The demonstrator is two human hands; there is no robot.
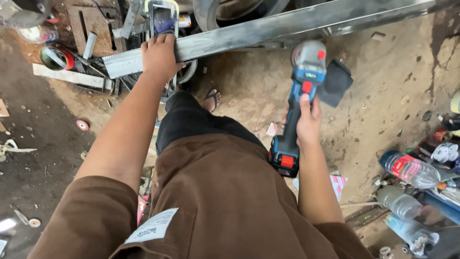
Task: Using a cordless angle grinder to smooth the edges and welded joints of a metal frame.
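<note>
Sandy dirt floor (383, 86) with scrap at far left. Left hand (159, 56) presses fingers flat on long grey steel bar (268, 31); right hand (307, 122) fingers wrap blue cordless angle grinder (301, 100). Clear plastic bottles (407, 169), one red-labelled, lie at near right.

— what sort of place is this?
— a rough metalworking workshop, open to bare ground. the floor (383, 72) is packed dirt, stained dark in patches and littered with scraps.
— what shows the metalwork?
— a long steel bar (268, 31) runs across the top, and beside its near end lies a heap of metal offcuts (91, 43). a cordless angle grinder (302, 100) is in hand just below the bar, and a worn grinding disc (82, 125) lies on the dirt.
— anything else?
— a roll of tape (56, 58) sits among the scrap, and plastic bottles (409, 169) lie piled at the right edge. a sandalled foot (211, 100) stands on the dirt.
</note>
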